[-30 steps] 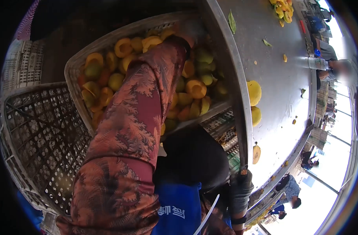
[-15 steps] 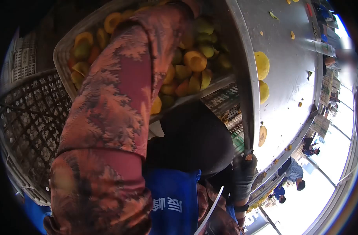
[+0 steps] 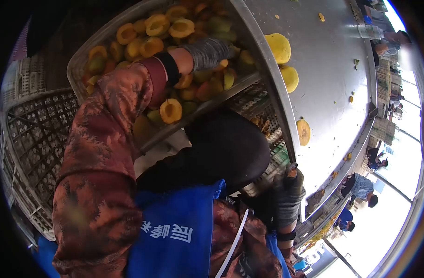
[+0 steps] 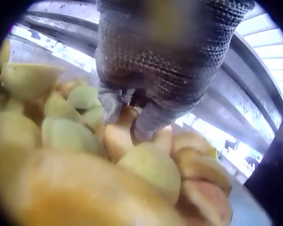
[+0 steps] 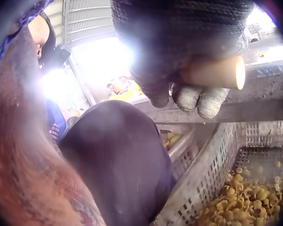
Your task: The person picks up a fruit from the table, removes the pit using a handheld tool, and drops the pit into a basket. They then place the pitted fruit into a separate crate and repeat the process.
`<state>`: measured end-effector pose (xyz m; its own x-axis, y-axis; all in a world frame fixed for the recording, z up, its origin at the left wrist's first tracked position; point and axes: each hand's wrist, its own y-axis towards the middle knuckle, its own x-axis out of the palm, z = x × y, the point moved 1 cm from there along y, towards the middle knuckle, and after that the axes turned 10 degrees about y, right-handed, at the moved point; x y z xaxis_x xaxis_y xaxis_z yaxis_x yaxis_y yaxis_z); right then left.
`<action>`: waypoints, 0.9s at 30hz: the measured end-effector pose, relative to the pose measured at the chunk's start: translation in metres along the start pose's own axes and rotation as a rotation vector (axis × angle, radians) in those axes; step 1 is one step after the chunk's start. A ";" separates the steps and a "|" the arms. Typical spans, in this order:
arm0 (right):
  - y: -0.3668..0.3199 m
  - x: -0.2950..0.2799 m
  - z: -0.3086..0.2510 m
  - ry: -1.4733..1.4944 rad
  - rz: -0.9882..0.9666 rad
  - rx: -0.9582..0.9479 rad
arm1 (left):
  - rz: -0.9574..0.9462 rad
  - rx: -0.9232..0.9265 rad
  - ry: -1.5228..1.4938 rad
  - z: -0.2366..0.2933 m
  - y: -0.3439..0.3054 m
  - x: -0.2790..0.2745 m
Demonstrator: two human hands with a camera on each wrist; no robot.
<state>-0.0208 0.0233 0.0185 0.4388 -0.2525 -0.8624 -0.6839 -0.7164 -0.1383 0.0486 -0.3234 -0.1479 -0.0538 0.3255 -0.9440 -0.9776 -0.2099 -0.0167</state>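
Note:
My left hand [image 3: 207,54], in a grey knitted glove, reaches into a crate [image 3: 75,62] heaped with halved, pitted peaches [image 3: 181,28]. Close up in the left wrist view, its thumb and fingers pinch a peach half [image 4: 119,136] among the others. Down by the metal table's near corner, my gloved right hand [image 3: 287,197] grips a short wooden handle [image 5: 221,71]. Its round end pokes out of the fist, and the rest of the tool is hidden by the hand.
Two yellow peaches [image 3: 277,48] sit by the raised rim of the metal table [image 3: 323,88], with a cut half [image 3: 303,132] nearer me. An openwork plastic crate [image 3: 35,139] stands at left. Under the table, another crate [image 5: 198,181] holds small yellow pieces [image 5: 240,202]. People work farther off.
The left hand has come back from the crate's far side to nearer its middle, uncovering more peach halves. The right hand stays at the table corner with the handle.

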 end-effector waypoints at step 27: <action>-0.019 -0.015 0.044 0.021 0.019 0.112 | 0.035 -0.238 -0.606 0.062 0.041 0.012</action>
<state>-0.0397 0.0695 0.0123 0.4362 -0.2798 -0.8553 -0.7526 -0.6345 -0.1762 -0.0052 -0.2709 -0.1393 -0.2584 0.7624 -0.5933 -0.9050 -0.4059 -0.1274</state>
